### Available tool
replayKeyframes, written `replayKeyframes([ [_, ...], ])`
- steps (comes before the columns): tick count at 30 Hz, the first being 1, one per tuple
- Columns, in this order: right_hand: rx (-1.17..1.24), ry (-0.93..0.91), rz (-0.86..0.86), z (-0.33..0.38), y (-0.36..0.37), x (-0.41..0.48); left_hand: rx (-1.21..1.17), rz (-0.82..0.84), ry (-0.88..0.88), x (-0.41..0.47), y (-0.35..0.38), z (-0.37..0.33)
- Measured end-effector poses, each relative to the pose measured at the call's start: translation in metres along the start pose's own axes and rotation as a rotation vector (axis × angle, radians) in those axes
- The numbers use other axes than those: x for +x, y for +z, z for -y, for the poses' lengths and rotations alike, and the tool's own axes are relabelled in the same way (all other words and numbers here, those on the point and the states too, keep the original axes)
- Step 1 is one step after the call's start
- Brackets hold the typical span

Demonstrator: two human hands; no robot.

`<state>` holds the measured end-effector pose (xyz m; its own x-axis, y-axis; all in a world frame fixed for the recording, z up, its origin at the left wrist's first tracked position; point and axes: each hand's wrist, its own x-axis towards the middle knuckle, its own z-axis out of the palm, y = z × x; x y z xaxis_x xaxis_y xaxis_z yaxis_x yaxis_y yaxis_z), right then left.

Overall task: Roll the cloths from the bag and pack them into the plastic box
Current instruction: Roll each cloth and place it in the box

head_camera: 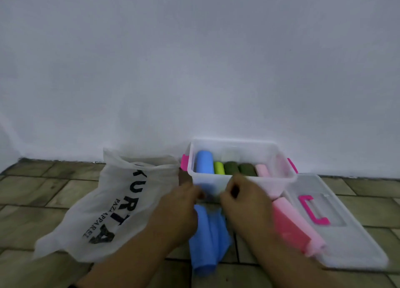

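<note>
A clear plastic box [279,153] with pink side clips stands against the wall. It holds several rolled cloths: blue [204,164], lime, two dark green [231,168] and pale pink. A blue cloth [208,240] lies crumpled lengthwise on the floor in front of the box. My left hand [177,209] and my right hand [244,199] are both at its far end, fingers curled, and seem to pinch its edge; motion blur hides the exact grip. A white printed bag [101,207] lies flat to the left.
The box's clear lid [350,244] with a pink handle lies on the floor to the right. Pink cloths [292,225] lie along its left edge. The floor is green-brown tile; a white wall rises just behind the box.
</note>
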<state>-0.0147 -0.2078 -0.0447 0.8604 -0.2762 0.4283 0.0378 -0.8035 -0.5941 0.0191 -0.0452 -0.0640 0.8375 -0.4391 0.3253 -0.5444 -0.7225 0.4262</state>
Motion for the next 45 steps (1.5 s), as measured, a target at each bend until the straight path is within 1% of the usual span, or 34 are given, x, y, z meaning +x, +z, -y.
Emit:
replayKeyframes([
  [1,-0.055,0.002,0.141,-0.004,0.006,-0.027,0.063,0.161,0.060,-0.009,0.004,0.001],
  [2,-0.115,0.000,0.273,-0.007,0.013,-0.048,0.137,0.280,0.132,-0.015,0.009,0.002],
  [4,-0.222,-0.022,0.442,-0.009,0.026,-0.074,0.270,0.403,0.212,-0.021,0.015,0.002],
  [5,-0.276,-0.022,0.471,-0.007,0.029,-0.078,0.332,0.436,0.213,-0.022,0.016,0.001],
  [7,-0.324,-0.052,0.469,-0.003,0.026,-0.080,0.415,0.461,0.204,-0.024,0.013,0.000],
  [9,-0.334,-0.129,0.538,-0.003,0.016,-0.079,0.453,0.510,0.189,-0.029,0.009,-0.003],
  [11,-0.327,-0.156,0.625,-0.006,-0.001,-0.080,0.437,0.573,0.176,-0.039,0.009,-0.007],
  [13,-0.307,-0.173,0.670,-0.013,-0.014,-0.083,0.369,0.602,0.166,-0.055,0.016,-0.011],
  [14,-0.303,-0.184,0.681,-0.016,-0.017,-0.086,0.342,0.591,0.167,-0.064,0.021,-0.013],
  [16,-0.292,-0.214,0.680,-0.020,-0.020,-0.095,0.317,0.510,0.161,-0.078,0.030,-0.017],
  [18,-0.191,-0.174,0.609,-0.020,-0.018,-0.107,0.313,0.433,0.112,-0.085,0.033,-0.019],
  [19,-0.111,-0.088,0.522,-0.019,-0.017,-0.112,0.314,0.392,0.074,-0.087,0.033,-0.020],
  [20,-0.011,0.050,0.400,-0.017,-0.016,-0.118,0.316,0.334,0.039,-0.086,0.032,-0.020],
  [21,0.118,0.239,0.276,-0.014,-0.017,-0.122,0.321,0.264,0.009,-0.085,0.030,-0.019],
  [22,0.300,0.473,0.218,-0.011,-0.020,-0.124,0.331,0.193,-0.017,-0.084,0.026,-0.019],
  [23,0.538,0.726,0.268,-0.008,-0.021,-0.125,0.342,0.132,-0.030,-0.082,0.022,-0.021],
  [24,0.779,0.948,0.410,-0.005,-0.021,-0.126,0.335,0.093,-0.022,-0.081,0.018,-0.023],
  [25,0.977,1.097,0.560,-0.001,-0.022,-0.126,0.312,0.093,0.004,-0.081,0.014,-0.027],
  [26,1.119,1.165,0.670,-0.001,-0.023,-0.126,0.287,0.136,0.041,-0.083,0.010,-0.032],
  [27,1.216,1.181,0.725,-0.001,-0.023,-0.125,0.271,0.181,0.087,-0.086,0.009,-0.036],
  [29,1.313,1.169,0.714,-0.006,-0.027,-0.121,0.255,0.243,0.150,-0.094,0.007,-0.039],
  [31,1.263,1.143,0.668,-0.012,-0.031,-0.115,0.198,0.296,0.201,-0.103,0.005,-0.041],
  [32,1.184,1.131,0.666,-0.015,-0.031,-0.113,0.211,0.276,0.266,-0.107,0.006,-0.040],
  [33,1.086,1.111,0.669,-0.019,-0.029,-0.113,0.242,0.188,0.345,-0.111,0.011,-0.036],
  [34,0.986,1.070,0.657,-0.020,-0.027,-0.112,0.261,0.150,0.366,-0.115,0.012,-0.036],
  [36,0.818,0.925,0.614,-0.019,-0.022,-0.111,0.177,0.187,0.275,-0.119,0.014,-0.034],
  [38,0.701,0.744,0.584,-0.016,-0.020,-0.111,0.080,0.180,0.096,-0.118,0.018,-0.029],
  [39,0.633,0.650,0.567,-0.016,-0.019,-0.112,0.090,0.135,0.064,-0.113,0.020,-0.024],
  [40,0.556,0.569,0.542,-0.017,-0.017,-0.113,0.116,0.143,0.040,-0.106,0.019,-0.022],
  [41,0.486,0.503,0.505,-0.017,-0.015,-0.114,0.137,0.204,0.019,-0.100,0.018,-0.020],
  [44,0.344,0.334,0.382,-0.016,-0.008,-0.120,0.139,0.493,-0.044,-0.081,0.020,-0.018],
  [45,0.308,0.287,0.358,-0.014,-0.006,-0.123,0.147,0.545,-0.045,-0.078,0.023,-0.018],
])
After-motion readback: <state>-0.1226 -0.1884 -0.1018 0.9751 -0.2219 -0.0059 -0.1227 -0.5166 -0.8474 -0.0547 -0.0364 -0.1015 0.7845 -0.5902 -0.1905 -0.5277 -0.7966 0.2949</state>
